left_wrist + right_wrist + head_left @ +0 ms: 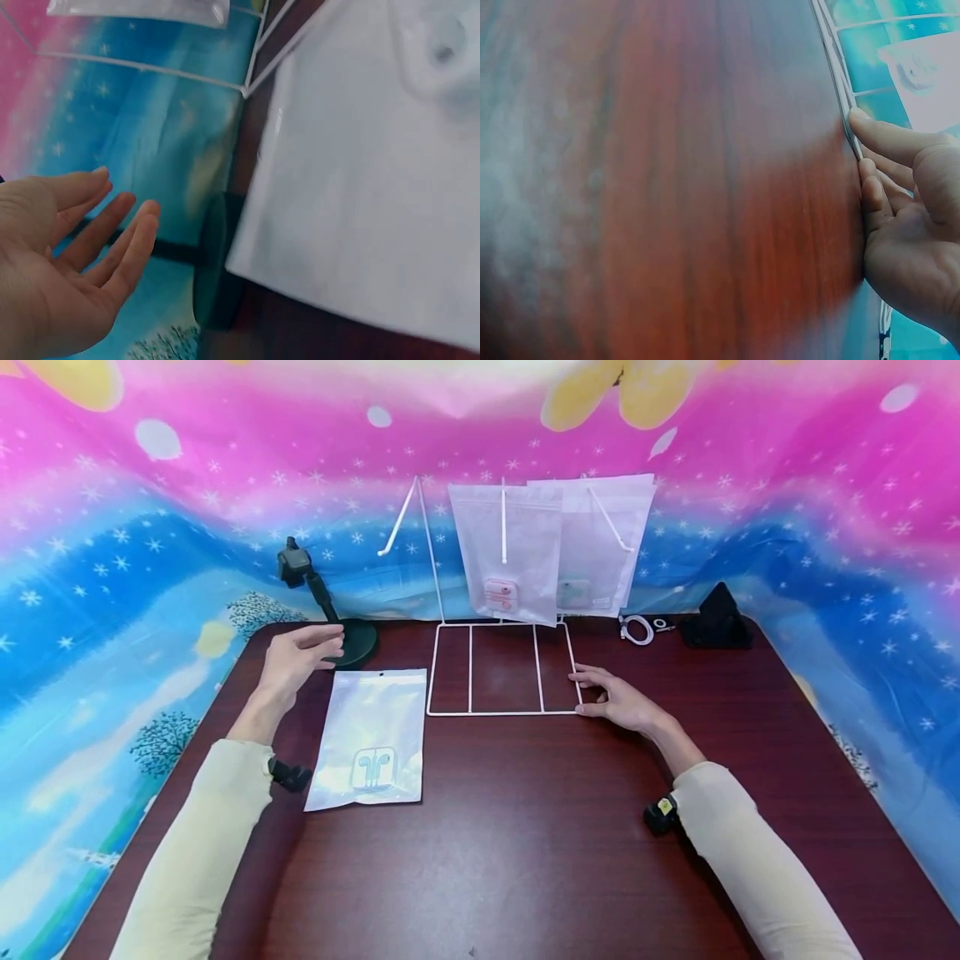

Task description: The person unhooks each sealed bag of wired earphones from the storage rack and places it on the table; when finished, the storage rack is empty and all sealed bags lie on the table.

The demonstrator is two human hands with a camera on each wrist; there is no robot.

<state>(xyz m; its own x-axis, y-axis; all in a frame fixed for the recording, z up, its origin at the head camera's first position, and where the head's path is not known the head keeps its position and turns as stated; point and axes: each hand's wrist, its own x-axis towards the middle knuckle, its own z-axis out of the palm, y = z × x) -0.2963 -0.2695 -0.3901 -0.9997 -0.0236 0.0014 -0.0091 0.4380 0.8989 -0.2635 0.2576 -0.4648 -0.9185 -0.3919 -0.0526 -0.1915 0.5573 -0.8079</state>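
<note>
As viewed from the head camera, the left hand (296, 660) is held raised beside the top left corner of the flat bag (375, 718), with its fingers extended, slightly bent and holding nothing. The base of the stand (322, 597) is partly covered by it; whether the stand is touched cannot be told. In the left wrist view the same relaxed fingers are seen, with the palm partly exposed.

The right hand (618, 700) is placed at the near right corner of the rack (504, 714). The side bar is touched by its fingertips and the corner by its thumb, a gap being left between thumb and fingers; no closed grip is shown.

The flat bag is laid on the table (480, 860), just left of the rack's base, with its holed end away from the person and an earphone picture near the other end. The front bag (525, 560), marked with a red picture, is hung at the middle hook (504, 527); the rear bag (592, 568) is hung at the right hook (609, 520) and partly overlapped by it. A coiled white cable (651, 631) and a black holder (716, 618) are found at the table's far right.
</note>
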